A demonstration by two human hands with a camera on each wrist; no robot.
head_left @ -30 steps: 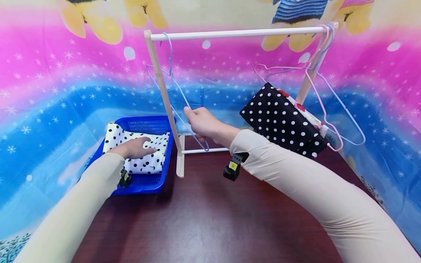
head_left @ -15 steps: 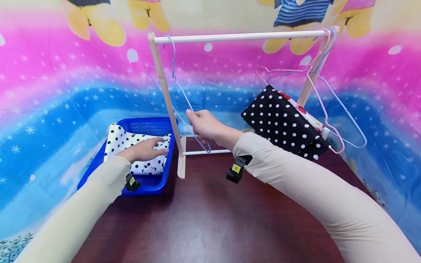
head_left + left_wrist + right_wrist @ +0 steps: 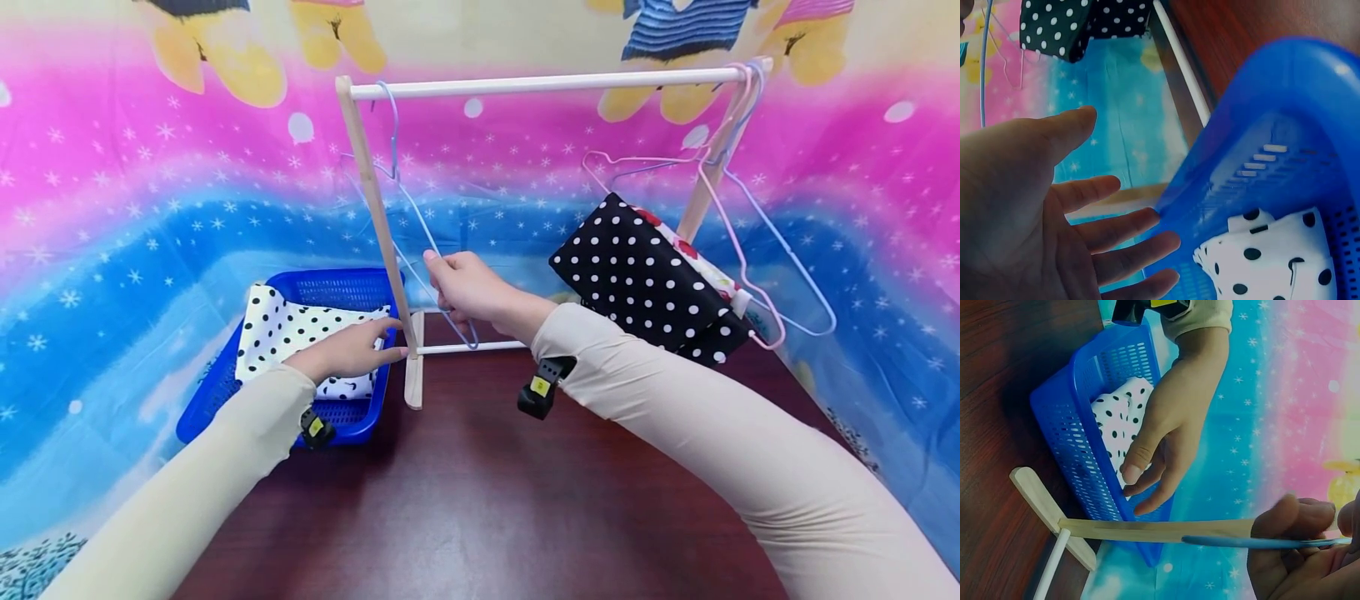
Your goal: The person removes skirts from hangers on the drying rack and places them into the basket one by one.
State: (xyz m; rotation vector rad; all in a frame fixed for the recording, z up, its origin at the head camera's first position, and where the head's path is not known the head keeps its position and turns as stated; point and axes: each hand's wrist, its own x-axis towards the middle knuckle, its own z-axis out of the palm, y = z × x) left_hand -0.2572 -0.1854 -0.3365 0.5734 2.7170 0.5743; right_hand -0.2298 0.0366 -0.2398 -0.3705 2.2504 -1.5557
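My right hand (image 3: 474,287) grips one side of a pale blue clothes hanger (image 3: 426,218), whose hook sits on the rail at the rack's left end. My left hand (image 3: 352,348) is over the right rim of a blue plastic basket (image 3: 330,287), its fingers spread. Its fingertips come right up to the left wooden post (image 3: 386,242) in the head view, and nothing lies in its palm (image 3: 1016,206) in the left wrist view. Inside the basket lies folded white cloth with black dots (image 3: 262,333); the left hand hides part of it.
The wooden rack's white rail (image 3: 540,82) spans the back. At its right end hang a pink hanger (image 3: 723,200) carrying black cloth with white dots (image 3: 637,275), and another blue hanger (image 3: 787,250). The dark table (image 3: 480,492) lies in front; a printed backdrop surrounds it.
My left hand has moved right, from above the dotted cloth to the basket's right rim beside the rack post. The right hand keeps its grip on the hanger.
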